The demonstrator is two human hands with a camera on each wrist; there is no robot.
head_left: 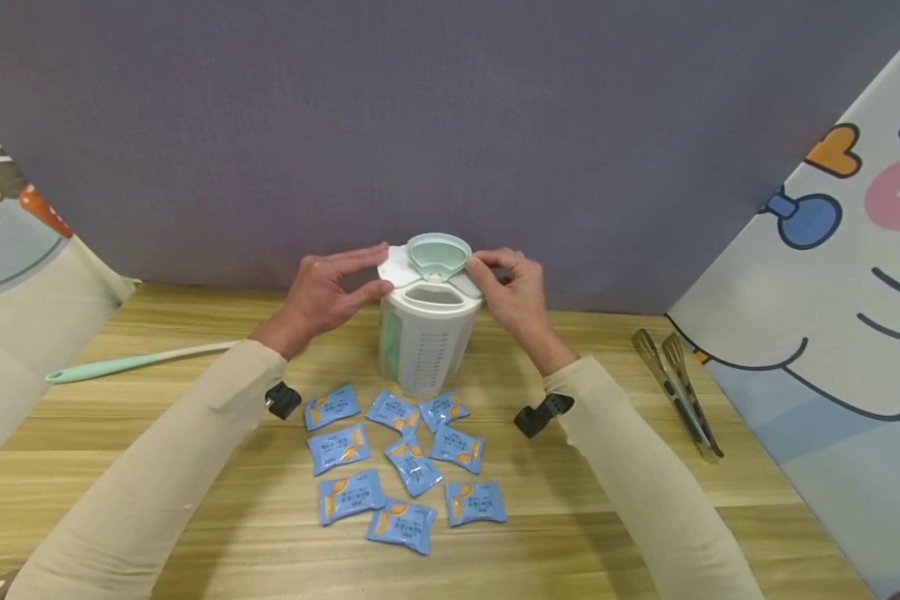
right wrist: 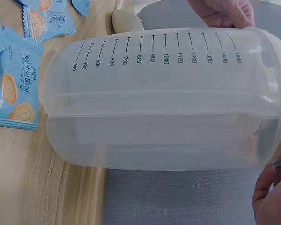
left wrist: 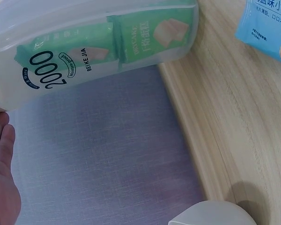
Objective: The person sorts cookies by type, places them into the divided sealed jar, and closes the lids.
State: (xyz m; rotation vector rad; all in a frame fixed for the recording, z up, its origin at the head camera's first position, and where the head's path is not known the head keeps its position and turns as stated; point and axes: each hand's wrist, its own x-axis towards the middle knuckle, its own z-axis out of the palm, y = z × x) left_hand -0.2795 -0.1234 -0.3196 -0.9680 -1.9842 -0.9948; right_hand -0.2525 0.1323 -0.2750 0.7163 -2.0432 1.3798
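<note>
A translucent storage canister [head_left: 429, 346] with a measuring scale stands upright near the table's back edge. Its white lid [head_left: 397, 265] carries a mint-green flip cap [head_left: 439, 252], which is raised. My left hand [head_left: 328, 287] holds the lid's left side, thumb at the front and fingers farther back. At the right side, my right hand [head_left: 516, 292] grips the lid edge beside the cap, thumb and forefinger close together. Green packets [left wrist: 152, 35] show through one side of the canister in the left wrist view. The section with the scale [right wrist: 159, 70] looks bare inside in the right wrist view.
Several blue cracker packets [head_left: 347, 496] lie on the wooden table [head_left: 270, 533] in front of the canister. A spoon with a mint handle [head_left: 108, 367] lies at the left, its bowl end hidden by my arm in the head view. Metal tongs [head_left: 678, 392] rest at the right.
</note>
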